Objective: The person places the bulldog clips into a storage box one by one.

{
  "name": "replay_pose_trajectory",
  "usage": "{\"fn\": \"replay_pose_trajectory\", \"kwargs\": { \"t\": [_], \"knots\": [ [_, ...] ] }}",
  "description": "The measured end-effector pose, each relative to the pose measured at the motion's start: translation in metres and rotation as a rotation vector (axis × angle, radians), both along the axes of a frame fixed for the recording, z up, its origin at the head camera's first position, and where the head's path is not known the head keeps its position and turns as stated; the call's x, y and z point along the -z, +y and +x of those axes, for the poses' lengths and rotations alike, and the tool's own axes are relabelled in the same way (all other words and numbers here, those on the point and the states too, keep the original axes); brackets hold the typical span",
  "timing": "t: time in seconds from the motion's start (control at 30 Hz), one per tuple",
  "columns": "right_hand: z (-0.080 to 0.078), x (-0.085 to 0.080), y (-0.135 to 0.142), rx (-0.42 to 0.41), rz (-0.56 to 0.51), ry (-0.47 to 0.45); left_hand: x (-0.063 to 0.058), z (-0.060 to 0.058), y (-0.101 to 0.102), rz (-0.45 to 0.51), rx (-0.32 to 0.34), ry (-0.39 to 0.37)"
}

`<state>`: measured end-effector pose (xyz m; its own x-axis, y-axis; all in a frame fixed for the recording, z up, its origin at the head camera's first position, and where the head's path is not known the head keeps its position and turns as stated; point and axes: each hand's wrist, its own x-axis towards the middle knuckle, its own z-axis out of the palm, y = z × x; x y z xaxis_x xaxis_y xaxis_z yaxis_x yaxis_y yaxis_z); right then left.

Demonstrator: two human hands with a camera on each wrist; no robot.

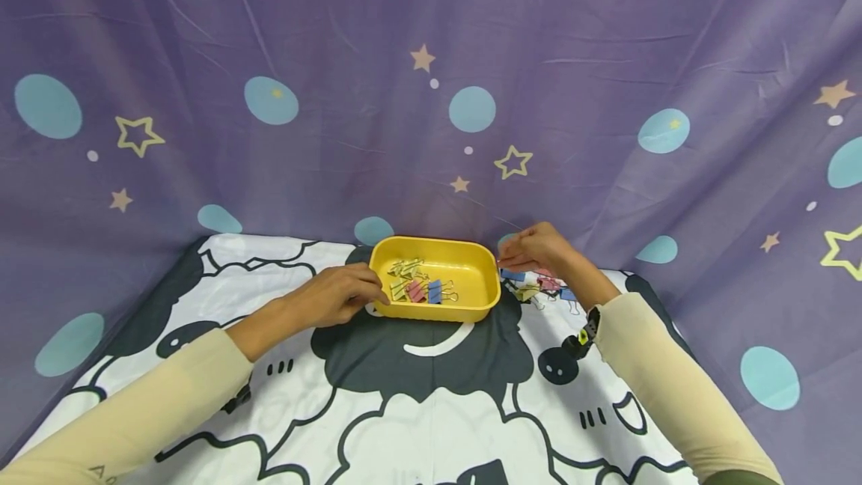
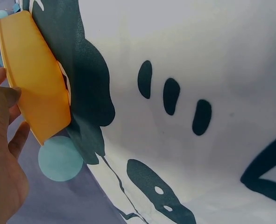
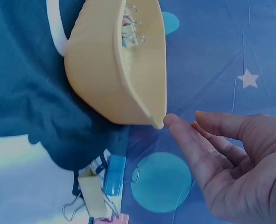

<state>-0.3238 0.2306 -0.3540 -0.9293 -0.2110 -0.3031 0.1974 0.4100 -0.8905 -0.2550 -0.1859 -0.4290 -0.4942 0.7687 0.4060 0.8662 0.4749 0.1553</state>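
A yellow plastic tray (image 1: 431, 313) with rounded corners stands at the back of the cloth. My left hand (image 1: 345, 294) holds its left end, the thumb against the outer wall (image 2: 39, 79) and other fingers at the rim. Inside, to the left, lie yellow binder clips (image 1: 407, 269), a pink binder clip (image 1: 416, 291) and a blue binder clip (image 1: 435, 292). My right hand (image 1: 535, 247) is by the tray's right end, extended fingertips at the rim's corner, thumb apart and nothing seen between. Beneath this hand lies a loose pile of binder clips, including a yellow one (image 3: 93, 196) and a blue one (image 3: 115, 175).
A white and dark cartoon-print cloth (image 1: 431, 432) covers the table. Directly behind the tray hangs a purple curtain (image 1: 377, 171) with stars and blue spots. More pink and blue clips (image 1: 568, 294) lie partly hidden under the right wrist.
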Motion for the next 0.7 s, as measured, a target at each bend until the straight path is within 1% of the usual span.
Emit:
{"fn": "replay_pose_trajectory", "kwargs": {
  "t": [0.1,0.37,0.53,0.63,0.7],
  "knots": [
    [0.002,0.0,0.007,0.003,0.013,0.002,0.0,0.0,0.0,0.005,0.004,0.001],
    [0.011,0.004,0.025,0.033,0.101,0.006,-0.002,0.0,0.0,-0.004,0.003,-0.01],
    [0.016,0.011,0.037,0.063,0.105,-0.005,-0.003,0.002,0.001,-0.019,-0.008,-0.028],
    [0.021,0.013,0.045,0.069,0.102,-0.003,-0.003,0.002,0.001,-0.021,-0.011,-0.025],
    [0.023,0.015,0.05,0.077,0.119,0.009,-0.003,0.001,0.0,-0.022,-0.01,-0.019]
  ]
}}
